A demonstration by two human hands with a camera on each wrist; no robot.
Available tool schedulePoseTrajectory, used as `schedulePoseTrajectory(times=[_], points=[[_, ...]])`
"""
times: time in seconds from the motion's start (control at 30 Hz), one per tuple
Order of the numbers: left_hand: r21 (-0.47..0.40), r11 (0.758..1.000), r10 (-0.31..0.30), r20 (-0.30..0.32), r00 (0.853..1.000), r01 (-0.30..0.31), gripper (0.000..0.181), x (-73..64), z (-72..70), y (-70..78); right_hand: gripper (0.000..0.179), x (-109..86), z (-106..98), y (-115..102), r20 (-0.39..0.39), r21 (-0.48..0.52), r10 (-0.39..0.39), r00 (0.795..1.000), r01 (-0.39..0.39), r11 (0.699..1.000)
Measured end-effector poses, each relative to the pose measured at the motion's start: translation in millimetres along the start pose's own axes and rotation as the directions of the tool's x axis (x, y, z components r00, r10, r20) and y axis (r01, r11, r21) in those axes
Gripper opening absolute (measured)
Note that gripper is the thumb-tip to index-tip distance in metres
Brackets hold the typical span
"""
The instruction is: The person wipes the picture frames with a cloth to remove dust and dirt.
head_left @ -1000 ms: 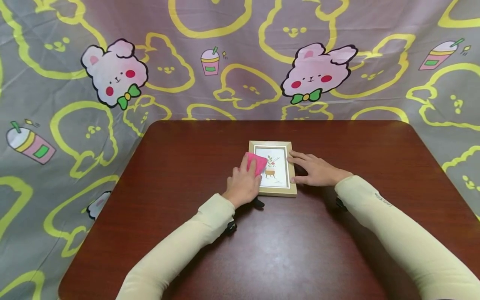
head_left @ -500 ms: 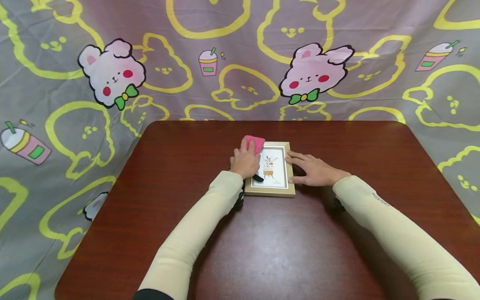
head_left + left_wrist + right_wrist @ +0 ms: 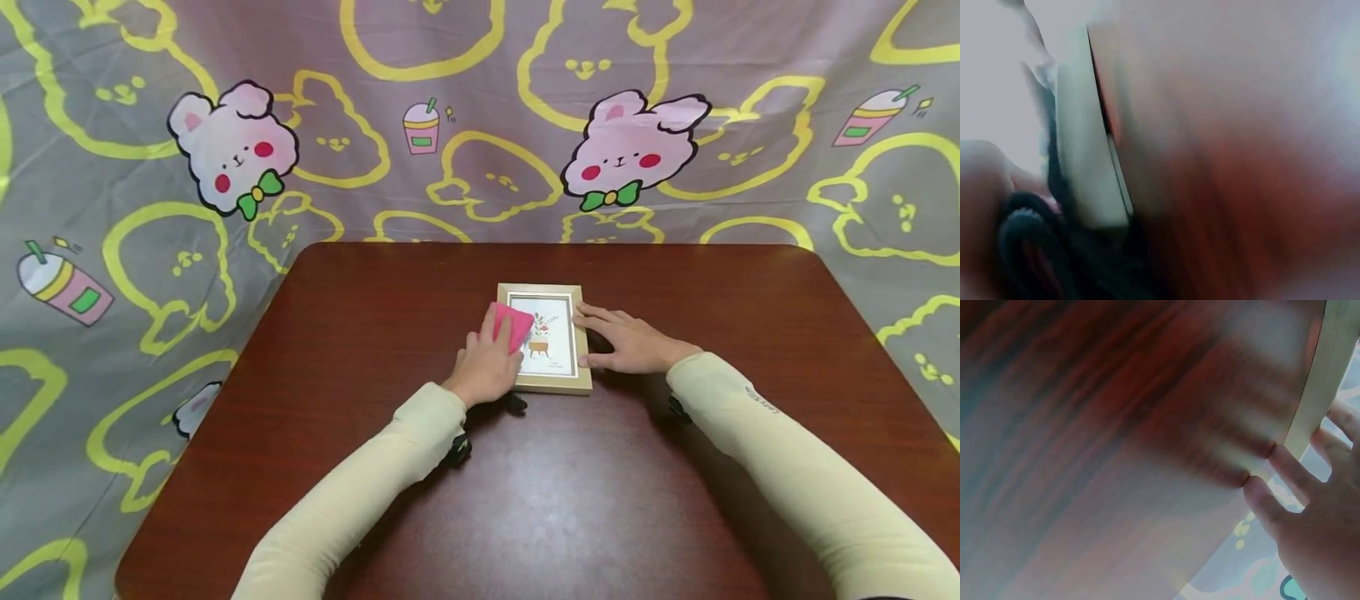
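Note:
A light wooden picture frame (image 3: pixel 551 384) lies flat on the table, with a print of a potted plant behind its glass. Over its left side, my left hand (image 3: pixel 483 368) holds a folded pink cloth (image 3: pixel 514 322) against the glass. The index and middle fingers lie on top of the cloth; the left border is mostly hidden beneath. At the right border, my right hand (image 3: pixel 628 340) rests with spread, fairly straight fingers touching the wood. The right wrist view shows those fingers (image 3: pixel 1294 472) by the frame's edge (image 3: pixel 1319 387). Blur fills much of the left wrist view.
The dark red-brown table (image 3: pixel 360 325) has rounded far corners. A patterned cloth curtain (image 3: pixel 480 75) with cartoon rabbits and cups hangs behind and beside it. A dark strap (image 3: pixel 1022 240) shows at the left wrist.
My left hand slid with the cloth to the frame's upper left corner half a second ago, then came back down along the left side. My right hand stays put.

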State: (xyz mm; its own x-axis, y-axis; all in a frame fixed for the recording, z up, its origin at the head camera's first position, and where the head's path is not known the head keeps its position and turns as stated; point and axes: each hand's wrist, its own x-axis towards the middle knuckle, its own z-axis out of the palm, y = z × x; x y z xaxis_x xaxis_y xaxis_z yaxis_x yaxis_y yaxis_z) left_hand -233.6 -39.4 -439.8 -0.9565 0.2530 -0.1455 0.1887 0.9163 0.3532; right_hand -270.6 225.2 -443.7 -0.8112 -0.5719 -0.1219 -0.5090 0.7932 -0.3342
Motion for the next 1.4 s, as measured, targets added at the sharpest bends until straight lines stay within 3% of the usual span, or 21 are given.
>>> schedulePoseTrajectory(times=[0.13, 0.27, 0.4, 0.67, 0.83, 1.0, 1.27, 1.4], points=[[0.006, 0.999, 0.04, 0.025, 0.999, -0.04, 0.069, -21.3, 2.0, 2.2, 0.078, -2.2, -0.3, 0.0, -0.003, -0.001, 0.007, 1.0, -0.007, 1.0], [-0.003, 0.999, 0.045, 0.018, 0.999, -0.045, 0.067, -25.0, 1.8, 5.0, 0.078, -2.8, -1.6, -1.1, -0.001, -0.002, 0.01, 1.0, -0.01, 1.0], [-0.009, 0.999, 0.032, 0.014, 0.999, -0.032, 0.066, -8.7, -1.7, 6.9, 0.079, -2.9, -4.3, -2.6, 0.005, 0.011, 0.014, 1.0, -0.014, 1.0], [-0.018, 0.998, -0.052, 0.055, 0.997, 0.053, 0.065, 43.5, -17.8, 2.2, 0.078, 4.1, -0.3, -3.8, 0.003, 0.02, 0.003, 1.0, -0.003, 1.0], [-0.042, 0.998, -0.043, 0.085, 0.995, 0.047, 0.066, 51.5, -18.0, -4.4, 0.079, 5.8, 2.5, -3.9, 0.025, 0.024, 0.015, 1.0, -0.016, 1.0], [-0.037, 0.999, 0.013, 0.065, 0.998, -0.01, 0.066, 32.0, -12.1, -7.7, 0.078, 4.9, 2.1, -4.1, 0.013, 0.027, 0.005, 1.0, -0.006, 1.0], [0.016, 0.996, 0.083, 0.071, 0.994, -0.084, 0.066, -26.6, -7.4, -4.9, 0.076, 3.6, 1.3, -3.4, 0.0, 0.023, -0.008, 1.0, 0.008, 1.0], [0.016, 0.996, 0.085, 0.048, 0.995, -0.086, 0.065, -35.5, -5.9, -1.3, 0.075, 2.8, 0.2, -2.9, -0.012, 0.018, -0.008, 1.0, 0.008, 1.0]])
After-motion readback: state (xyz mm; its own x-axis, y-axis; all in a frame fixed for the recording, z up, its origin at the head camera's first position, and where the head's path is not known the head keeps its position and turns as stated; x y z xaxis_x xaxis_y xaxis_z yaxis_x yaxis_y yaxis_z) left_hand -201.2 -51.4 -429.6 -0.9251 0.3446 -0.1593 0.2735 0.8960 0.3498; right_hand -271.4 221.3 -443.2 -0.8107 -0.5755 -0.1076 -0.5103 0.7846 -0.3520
